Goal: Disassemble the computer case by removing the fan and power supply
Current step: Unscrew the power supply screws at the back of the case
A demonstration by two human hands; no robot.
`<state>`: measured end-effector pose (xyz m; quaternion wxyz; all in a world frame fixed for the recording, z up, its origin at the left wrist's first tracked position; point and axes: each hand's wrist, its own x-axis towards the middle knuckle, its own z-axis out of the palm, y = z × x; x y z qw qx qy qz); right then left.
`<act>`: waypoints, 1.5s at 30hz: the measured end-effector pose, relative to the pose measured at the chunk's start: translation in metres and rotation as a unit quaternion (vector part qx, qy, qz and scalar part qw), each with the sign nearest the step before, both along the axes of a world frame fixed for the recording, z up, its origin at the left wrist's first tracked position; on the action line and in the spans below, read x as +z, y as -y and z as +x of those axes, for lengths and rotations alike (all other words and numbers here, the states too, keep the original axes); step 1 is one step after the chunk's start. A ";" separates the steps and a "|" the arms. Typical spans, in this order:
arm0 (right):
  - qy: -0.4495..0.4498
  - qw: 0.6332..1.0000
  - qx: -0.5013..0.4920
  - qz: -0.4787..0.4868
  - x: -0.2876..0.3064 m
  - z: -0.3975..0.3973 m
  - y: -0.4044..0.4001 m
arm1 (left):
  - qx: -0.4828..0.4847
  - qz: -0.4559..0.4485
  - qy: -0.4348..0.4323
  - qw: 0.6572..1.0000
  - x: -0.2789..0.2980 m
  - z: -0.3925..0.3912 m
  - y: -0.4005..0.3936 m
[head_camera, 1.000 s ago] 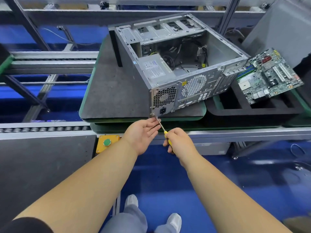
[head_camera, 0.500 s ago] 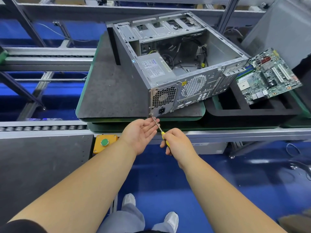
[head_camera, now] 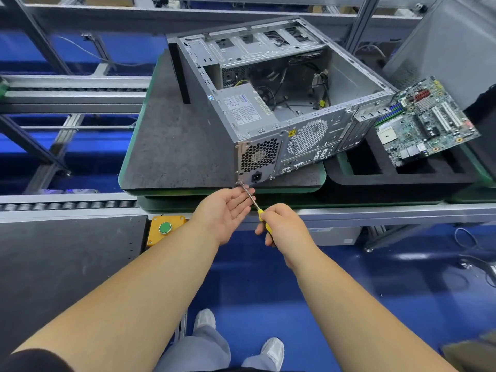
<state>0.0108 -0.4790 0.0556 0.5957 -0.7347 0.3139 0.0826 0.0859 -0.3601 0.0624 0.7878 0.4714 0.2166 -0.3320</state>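
Gripping a yellow screwdriver, the right hand works beside the open-palmed left hand; labels unreadable.

Motherboard lies right of computer case

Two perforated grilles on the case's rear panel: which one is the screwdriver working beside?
The dark honeycomb grille on the power supply, directly above the screwdriver tip. The round-holed, paler fan grille sits further right.

Silver computer case, yellow-handled screwdriver, green motherboard, blue floor
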 end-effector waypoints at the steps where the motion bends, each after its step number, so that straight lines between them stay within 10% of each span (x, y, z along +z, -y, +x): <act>1: -0.001 1.000 0.002 0.000 0.000 0.000 0.000 | -0.001 0.001 0.000 1.000 0.000 0.000 0.000; 24: 0.010 1.000 0.010 -0.005 -0.002 0.001 -0.002 | -0.027 0.200 0.008 0.979 0.006 0.010 0.024; 36: 0.042 0.976 0.038 -0.210 -0.001 -0.001 -0.010 | -0.032 0.197 0.014 0.980 0.014 0.007 0.025; 45: 0.010 0.991 0.033 -0.130 0.001 0.002 -0.012 | -0.071 0.203 0.022 0.976 0.009 0.005 0.020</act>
